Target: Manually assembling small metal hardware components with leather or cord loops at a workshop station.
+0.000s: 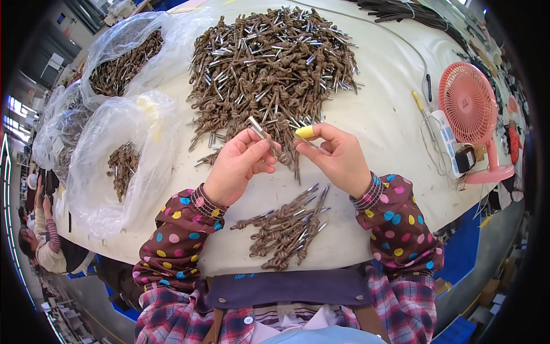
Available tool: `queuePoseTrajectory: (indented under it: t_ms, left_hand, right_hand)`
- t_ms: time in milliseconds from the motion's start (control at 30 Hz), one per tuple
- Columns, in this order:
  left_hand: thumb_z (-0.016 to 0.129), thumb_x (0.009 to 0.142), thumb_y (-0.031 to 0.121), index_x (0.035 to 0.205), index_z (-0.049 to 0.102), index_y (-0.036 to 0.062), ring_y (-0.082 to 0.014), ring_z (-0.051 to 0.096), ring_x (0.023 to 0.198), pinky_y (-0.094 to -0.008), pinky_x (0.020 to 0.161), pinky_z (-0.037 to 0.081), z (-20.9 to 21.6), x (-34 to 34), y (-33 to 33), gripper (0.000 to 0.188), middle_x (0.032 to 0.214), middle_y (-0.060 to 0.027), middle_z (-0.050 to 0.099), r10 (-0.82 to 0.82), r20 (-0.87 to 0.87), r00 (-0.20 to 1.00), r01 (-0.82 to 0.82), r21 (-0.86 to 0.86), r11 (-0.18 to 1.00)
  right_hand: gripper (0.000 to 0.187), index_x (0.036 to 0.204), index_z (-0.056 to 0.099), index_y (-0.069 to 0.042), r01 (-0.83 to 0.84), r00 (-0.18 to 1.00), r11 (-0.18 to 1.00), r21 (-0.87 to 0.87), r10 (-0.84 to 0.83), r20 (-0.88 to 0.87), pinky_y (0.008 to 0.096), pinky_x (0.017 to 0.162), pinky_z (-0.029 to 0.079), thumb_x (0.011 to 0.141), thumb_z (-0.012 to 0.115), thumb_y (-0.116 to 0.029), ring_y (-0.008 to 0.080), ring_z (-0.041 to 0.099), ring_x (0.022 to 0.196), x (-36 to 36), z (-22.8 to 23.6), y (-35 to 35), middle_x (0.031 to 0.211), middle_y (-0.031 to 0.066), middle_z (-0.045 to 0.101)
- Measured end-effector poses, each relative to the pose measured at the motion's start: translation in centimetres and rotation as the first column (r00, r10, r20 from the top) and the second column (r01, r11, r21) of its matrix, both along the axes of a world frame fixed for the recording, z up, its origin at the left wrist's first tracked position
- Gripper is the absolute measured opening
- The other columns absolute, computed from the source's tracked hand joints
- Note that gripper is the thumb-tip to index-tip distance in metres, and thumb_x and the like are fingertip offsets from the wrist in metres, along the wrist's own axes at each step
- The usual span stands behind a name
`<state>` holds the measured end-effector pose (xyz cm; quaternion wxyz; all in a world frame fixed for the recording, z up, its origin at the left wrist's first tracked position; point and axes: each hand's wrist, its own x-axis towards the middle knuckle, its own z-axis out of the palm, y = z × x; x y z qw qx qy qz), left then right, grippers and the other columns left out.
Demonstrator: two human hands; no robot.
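Hands, left (236, 163) and right (338, 157), raised, pinching knotted cord (274, 146).

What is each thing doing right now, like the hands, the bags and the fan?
Left hand: closed on a knotted cord.
Right hand: pinching a yellow-handled tool.
Plastic bags: open, cords inside.
Pink fan: upright; spinning or not, cannot tell.
Near bundle: lying on the table.
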<state>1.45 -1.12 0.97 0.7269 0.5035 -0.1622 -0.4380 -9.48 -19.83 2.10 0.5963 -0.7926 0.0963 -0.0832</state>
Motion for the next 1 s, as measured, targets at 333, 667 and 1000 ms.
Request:
queuePoseTrajectory:
  t_ms: [333,667,1000]
  left_hand:
    - [0.056,0.094,0.023,0.109,0.058,0.0024,-0.0052,0.053,0.075,-0.0194,0.07,0.044,-0.3,-0.1,0.0,0.026,0.091,0.0012,0.06,-0.247,0.149,0.958,0.211,0.219,0.953]
    - [0.051,0.097,0.026,0.118,0.057,0.0032,-0.0075,0.059,0.089,-0.0231,0.076,0.049,0.2,1.2,0.8,0.032,0.096,-0.0014,0.062,-0.151,0.36,0.921,0.047,0.282,0.958]
    - [0.064,0.087,0.009,0.111,0.062,0.0031,-0.0103,0.063,0.081,-0.0229,0.072,0.05,-0.1,0.0,0.0,0.025,0.094,-0.0059,0.068,-0.129,0.735,0.666,-0.143,0.296,0.945]
  right_hand:
    - [0.038,0.105,0.063,-0.01,-0.039,0.879,0.854,-0.518,0.276,0.389,0.0291,0.062,0.053,0.07,0.068,0.001,0.0222,0.065,0.079,0.2,-1.1,0.5,0.105,0.0024,0.064]
    - [0.018,0.085,0.059,-0.009,0.196,0.872,0.765,-0.614,0.151,0.465,0.0319,0.055,0.049,0.071,0.069,-0.005,0.0232,0.061,0.065,0.1,-1.6,-0.4,0.083,0.0026,0.061]
    - [0.02,0.094,0.064,-0.002,0.038,0.992,0.995,-0.092,-0.026,0.127,0.0257,0.058,0.049,0.078,0.072,-0.013,0.0149,0.063,0.065,0.1,-2.5,-0.7,0.08,0.0099,0.066]
